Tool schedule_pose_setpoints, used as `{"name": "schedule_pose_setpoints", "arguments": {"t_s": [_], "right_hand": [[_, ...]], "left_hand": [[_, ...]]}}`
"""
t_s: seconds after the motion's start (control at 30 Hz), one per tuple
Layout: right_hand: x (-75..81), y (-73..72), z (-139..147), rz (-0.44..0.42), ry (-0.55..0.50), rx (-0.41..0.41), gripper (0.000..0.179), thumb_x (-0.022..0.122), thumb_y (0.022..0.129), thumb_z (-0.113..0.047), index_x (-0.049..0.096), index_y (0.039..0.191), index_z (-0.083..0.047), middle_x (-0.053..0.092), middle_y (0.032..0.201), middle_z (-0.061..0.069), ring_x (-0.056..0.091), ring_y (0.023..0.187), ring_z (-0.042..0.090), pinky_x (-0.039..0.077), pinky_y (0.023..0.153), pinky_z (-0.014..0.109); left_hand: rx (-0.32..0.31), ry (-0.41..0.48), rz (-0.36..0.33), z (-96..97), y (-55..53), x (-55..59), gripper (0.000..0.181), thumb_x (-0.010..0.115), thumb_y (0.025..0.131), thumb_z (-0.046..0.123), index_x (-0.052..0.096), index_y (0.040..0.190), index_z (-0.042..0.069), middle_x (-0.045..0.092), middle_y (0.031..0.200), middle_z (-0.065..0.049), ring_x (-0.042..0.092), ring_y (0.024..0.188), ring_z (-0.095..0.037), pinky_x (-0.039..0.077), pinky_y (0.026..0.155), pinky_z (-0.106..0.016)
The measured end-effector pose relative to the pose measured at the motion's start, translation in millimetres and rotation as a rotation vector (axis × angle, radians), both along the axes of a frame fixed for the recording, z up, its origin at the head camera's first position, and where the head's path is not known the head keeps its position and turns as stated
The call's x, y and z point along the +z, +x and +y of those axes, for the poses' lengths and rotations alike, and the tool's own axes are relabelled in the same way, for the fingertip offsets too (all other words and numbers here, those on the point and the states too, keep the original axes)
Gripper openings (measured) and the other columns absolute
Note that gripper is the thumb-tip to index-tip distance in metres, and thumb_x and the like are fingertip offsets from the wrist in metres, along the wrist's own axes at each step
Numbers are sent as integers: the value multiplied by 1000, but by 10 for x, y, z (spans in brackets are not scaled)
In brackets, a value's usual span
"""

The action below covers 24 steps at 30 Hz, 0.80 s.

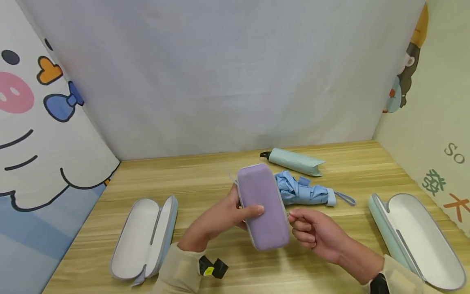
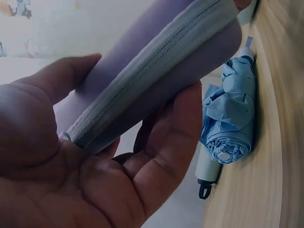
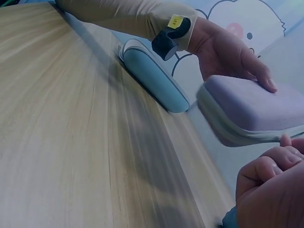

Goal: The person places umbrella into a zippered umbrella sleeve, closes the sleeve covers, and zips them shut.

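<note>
A lilac zip case (image 1: 271, 222) with rounded corners is held up over the table, tilted, its pale zip band (image 2: 156, 57) running along the side. My left hand (image 1: 224, 215) grips it from the left, thumb across the front face and fingers behind. On the opposite side, my right hand (image 1: 324, 233) has curled fingers, with thumb and forefinger pinching at the zip edge. What they pinch looks like the zip pull, mostly covered by the fingertips. In the right wrist view the zip seam looks closed along the visible side of the case (image 3: 256, 104).
Behind the case lies a folded blue umbrella (image 1: 306, 194) with a wrist strap. Farther back is a pale green tube-shaped item (image 1: 293, 160) with a black loop. Open hard cases with white linings stand at the left (image 1: 134, 241) and right (image 1: 426, 241). Fabric walls enclose the wooden table (image 1: 183, 171).
</note>
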State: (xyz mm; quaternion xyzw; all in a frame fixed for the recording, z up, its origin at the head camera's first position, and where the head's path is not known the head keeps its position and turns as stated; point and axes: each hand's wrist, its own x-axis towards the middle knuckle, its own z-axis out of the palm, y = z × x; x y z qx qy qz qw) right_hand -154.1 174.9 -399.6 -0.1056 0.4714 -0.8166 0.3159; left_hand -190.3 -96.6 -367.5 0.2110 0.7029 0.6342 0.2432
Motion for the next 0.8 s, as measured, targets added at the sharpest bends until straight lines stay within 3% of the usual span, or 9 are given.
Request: {"name": "schedule_pose_setpoints", "arguments": {"t_s": [0.27,0.5,0.63,0.8], "right_hand": [[72,-86,30,38,-84,-14,31,33,112,-15,58,94,-11,20,65,-6,17,53,9,20,51,20],[93,-161,133,58,-78,-57,36,31,112,-15,60,92,-12,17,66,-4,14,54,11,19,52,21],[97,-194,163,60,-44,-74,37,33,112,-14,62,89,-13,19,65,-5,17,54,9,19,52,21],[116,-223,181,83,66,-87,32,37,110,-13,62,89,-11,24,61,-8,22,52,6,19,50,21]], "left_hand": [[-136,-131,0,-9,46,-5,64,73,96,21,38,149,13,67,117,-13,72,98,-26,61,77,-42],[-74,-152,-3,-24,77,17,77,77,94,22,26,152,19,70,114,-12,73,94,-26,60,77,-42],[-95,-182,72,-45,68,22,68,76,95,20,34,149,24,71,102,-11,73,85,-24,61,74,-39],[-136,-338,261,-64,66,46,64,77,96,25,44,151,30,64,97,-5,66,79,-16,58,67,-32]]}}
